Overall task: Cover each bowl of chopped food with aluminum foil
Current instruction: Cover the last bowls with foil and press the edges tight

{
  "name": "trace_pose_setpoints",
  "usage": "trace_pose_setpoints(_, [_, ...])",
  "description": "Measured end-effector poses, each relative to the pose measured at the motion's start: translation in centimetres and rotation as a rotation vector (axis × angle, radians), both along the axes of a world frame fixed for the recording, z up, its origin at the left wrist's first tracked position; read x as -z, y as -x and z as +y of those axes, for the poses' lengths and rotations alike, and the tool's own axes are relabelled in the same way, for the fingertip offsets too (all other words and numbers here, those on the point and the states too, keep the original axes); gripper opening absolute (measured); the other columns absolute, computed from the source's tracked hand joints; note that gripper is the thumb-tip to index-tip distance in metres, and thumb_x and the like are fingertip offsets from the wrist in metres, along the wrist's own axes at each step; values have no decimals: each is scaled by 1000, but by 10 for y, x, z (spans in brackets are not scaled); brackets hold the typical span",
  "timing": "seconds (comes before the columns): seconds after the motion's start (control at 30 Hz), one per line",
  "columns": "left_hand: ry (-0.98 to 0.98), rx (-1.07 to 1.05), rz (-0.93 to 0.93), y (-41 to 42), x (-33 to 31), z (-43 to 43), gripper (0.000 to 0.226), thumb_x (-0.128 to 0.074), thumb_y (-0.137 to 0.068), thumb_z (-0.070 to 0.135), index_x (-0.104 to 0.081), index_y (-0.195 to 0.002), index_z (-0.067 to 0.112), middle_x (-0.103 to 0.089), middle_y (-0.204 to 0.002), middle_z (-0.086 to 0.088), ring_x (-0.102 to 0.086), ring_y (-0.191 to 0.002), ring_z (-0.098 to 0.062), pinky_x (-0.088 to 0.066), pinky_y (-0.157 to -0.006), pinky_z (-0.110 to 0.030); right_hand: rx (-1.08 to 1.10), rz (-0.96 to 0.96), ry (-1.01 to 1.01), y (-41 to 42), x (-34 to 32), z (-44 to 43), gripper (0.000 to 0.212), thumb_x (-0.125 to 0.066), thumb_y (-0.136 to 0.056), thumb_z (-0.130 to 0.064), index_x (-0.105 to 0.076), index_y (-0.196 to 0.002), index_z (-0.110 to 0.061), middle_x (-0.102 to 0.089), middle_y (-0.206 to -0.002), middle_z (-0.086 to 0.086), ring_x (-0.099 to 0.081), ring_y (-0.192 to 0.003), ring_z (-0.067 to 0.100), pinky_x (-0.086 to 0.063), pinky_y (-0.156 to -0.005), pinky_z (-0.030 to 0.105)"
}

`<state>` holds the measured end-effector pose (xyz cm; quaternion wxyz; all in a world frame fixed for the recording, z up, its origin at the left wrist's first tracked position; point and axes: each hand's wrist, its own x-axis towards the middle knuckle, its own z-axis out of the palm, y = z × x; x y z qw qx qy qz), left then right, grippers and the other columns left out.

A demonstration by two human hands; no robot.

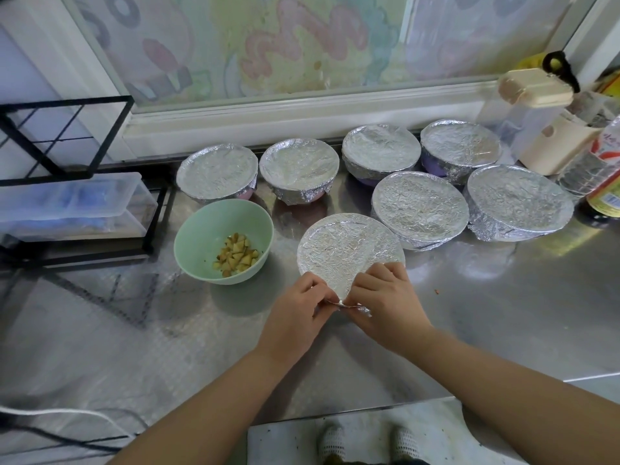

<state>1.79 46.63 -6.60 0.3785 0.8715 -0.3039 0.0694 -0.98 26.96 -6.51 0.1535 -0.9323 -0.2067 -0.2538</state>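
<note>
On my worktop (486,313), six foiled bowls (419,206) stand at the back. The seventh bowl (345,253), nearest me, looks almost sealed. The green bowl (201,236) left of it is uncovered, so it is left to do. My left hand (295,317) and right hand (385,303) pinch the foil edge with their fingers at the seventh bowl's near rim.

Mint green bowl (198,229) left of centre sits open, yellowish chopped bits (236,255) in the bottom. Just right of it, a bowl capped in crinkly foil (349,253), near edge pinched up. Behind: four foil-wrapped bowls (381,147) in a row, two wider wrapped ones (419,204) lower right of them.
</note>
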Motion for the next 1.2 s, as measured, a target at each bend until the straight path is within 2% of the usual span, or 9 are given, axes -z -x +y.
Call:
trace_pose_setpoints(0.17, [26,14,6,1,0,4,6,-75,-87,12,-71,-92,13,-57,-95,8,-56,-80,-6,-51,-69,-27,5,9,0,-1,0,3,18,-65,-86,-36,-69,-71,-26,-56,-73,-12,-55,-75,21,-36,-79,35])
trace_pose_setpoints(0.27, [6,18,1,1,0,17,8,-74,-89,13,-69,-95,14,-56,-99,8,-57,-83,-6,-52,-70,-29,-63,44,35,-5,-5,4,19,-66,-85,-49,-72,-84,-30,-62,-87,-12,-57,-82,20,-38,-84,36])
trace_pose_setpoints(0.4, [-84,4,-35,0,1,35,16,-73,-89,22,-66,-103,17,-52,-111,8,-59,-89,-5,-55,-72,-27,-9,297,184,-20,-16,-12,88,-61,-64,-82,-56,-136,-31,-53,-140,-1,-49,-128,29,-33,-110,45])
trace_pose_setpoints(0.53, [-204,-7,-38,2,5,33,27,-68,-88,36,-55,-108,24,-45,-120,7,-63,-79,-11,-58,-64,-31,-15,568,352,-37,-29,-19,121,-41,-56,-97,-23,-159,-34,-11,-169,4,-1,-156,30,-8,-125,56])
trace_pose_setpoints(0.63, [-209,-49,-82,-1,7,25,29,-72,-87,32,-49,-103,25,-47,-115,4,-62,-69,-17,-56,-55,-36,-39,595,441,-42,-29,-14,118,-34,-62,-95,-13,-161,-35,-2,-170,4,10,-156,29,-4,-123,63])
trace_pose_setpoints(0.83, [-168,-59,-120,-9,10,23,24,-62,-89,36,-47,-101,23,-45,-110,4,-61,-66,-24,-54,-54,-42,-23,472,437,-40,-16,-5,97,-36,-76,-85,-33,-155,-28,-30,-164,9,-21,-154,35,-19,-115,73])
trace_pose_setpoints(0.97, [-169,-69,-144,-17,7,20,23,-58,-88,38,-46,-99,22,-44,-108,4,-60,-65,-24,-54,-52,-42,-10,460,440,-46,-12,-7,98,-39,-76,-84,-35,-156,-28,-31,-164,7,-22,-153,34,-19,-116,72])
trace_pose_setpoints(1.1, [-189,-108,-121,-30,7,15,23,-60,-88,37,-49,-102,22,-50,-113,1,-63,-67,-25,-54,-52,-42,11,548,458,-57,-17,-7,106,-32,-70,-87,-21,-160,-32,-16,-169,4,-8,-156,30,-10,-120,68])
trace_pose_setpoints(1.2, [-137,-242,7,-32,4,13,35,-75,-86,20,-56,-115,17,-46,-131,0,-67,-83,-18,-59,-69,-41,-22,627,365,-65,-30,-4,116,-29,-63,-94,-5,-161,-37,3,-170,-1,9,-157,24,0,-122,65])
